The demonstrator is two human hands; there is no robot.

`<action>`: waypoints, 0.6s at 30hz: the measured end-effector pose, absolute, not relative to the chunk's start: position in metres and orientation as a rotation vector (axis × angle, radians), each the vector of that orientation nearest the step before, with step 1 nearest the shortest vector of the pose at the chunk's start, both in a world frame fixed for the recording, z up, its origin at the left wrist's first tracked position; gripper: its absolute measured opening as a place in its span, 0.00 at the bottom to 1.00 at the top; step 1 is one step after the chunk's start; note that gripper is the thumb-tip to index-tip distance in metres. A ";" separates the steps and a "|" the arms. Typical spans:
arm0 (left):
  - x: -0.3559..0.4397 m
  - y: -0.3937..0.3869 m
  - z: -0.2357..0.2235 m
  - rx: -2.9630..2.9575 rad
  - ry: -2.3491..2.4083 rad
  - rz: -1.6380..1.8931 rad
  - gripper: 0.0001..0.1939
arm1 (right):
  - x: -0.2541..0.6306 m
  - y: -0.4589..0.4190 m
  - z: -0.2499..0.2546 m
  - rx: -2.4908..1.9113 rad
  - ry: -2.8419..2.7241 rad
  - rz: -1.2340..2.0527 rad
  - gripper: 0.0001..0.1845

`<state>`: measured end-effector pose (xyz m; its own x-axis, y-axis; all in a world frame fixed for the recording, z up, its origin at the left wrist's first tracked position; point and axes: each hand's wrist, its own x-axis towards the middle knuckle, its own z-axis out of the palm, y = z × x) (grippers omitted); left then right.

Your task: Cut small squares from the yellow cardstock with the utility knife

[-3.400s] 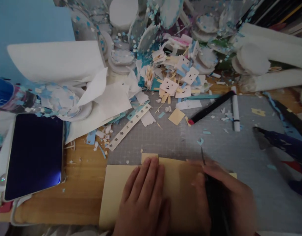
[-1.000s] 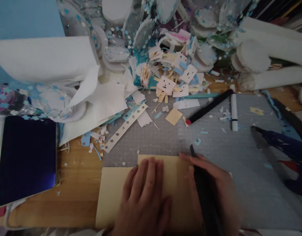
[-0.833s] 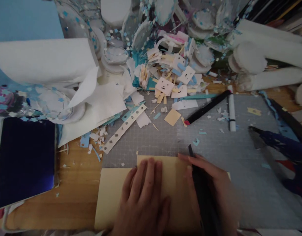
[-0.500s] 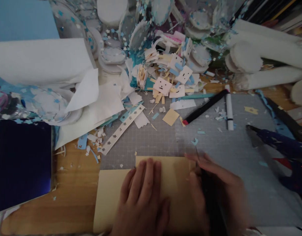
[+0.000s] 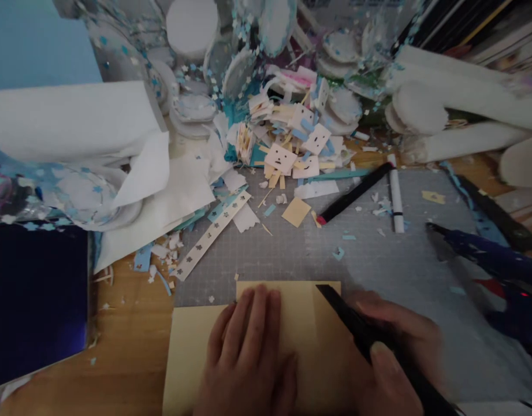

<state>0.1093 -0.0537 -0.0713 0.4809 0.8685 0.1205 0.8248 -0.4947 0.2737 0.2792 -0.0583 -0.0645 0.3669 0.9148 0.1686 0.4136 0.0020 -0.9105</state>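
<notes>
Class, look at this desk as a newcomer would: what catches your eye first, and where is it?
Probably the little paper faces, heaped at the back, around the middle. Next, the black cutter in the right hand, its tip over the yellow paper where the left hand lies flat. The dark blue glue gun stands out at far right.

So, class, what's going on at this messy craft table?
A person presses the left hand flat on yellow paper and holds a black craft knife in the right hand. Its tip is over the paper near the top edge; whether it touches isn't clear. Scraps and two pens lie on the gray mat, with little paper faces piled beyond.
</notes>
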 end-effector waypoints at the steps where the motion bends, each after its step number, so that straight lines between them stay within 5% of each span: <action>1: 0.108 -0.053 -0.070 2.569 1.463 0.335 0.30 | 0.279 -0.058 -0.066 -1.565 -1.191 0.607 0.11; 18: 0.089 -0.035 -0.068 2.574 1.368 0.429 0.29 | 0.283 -0.050 -0.034 -1.492 -1.340 0.636 0.07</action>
<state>0.0894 -0.0345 -0.0682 0.5310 0.8317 0.1619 0.7752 -0.5540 0.3035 0.2831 -0.0502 -0.0342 0.2506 0.9416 0.2249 0.4207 0.1033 -0.9013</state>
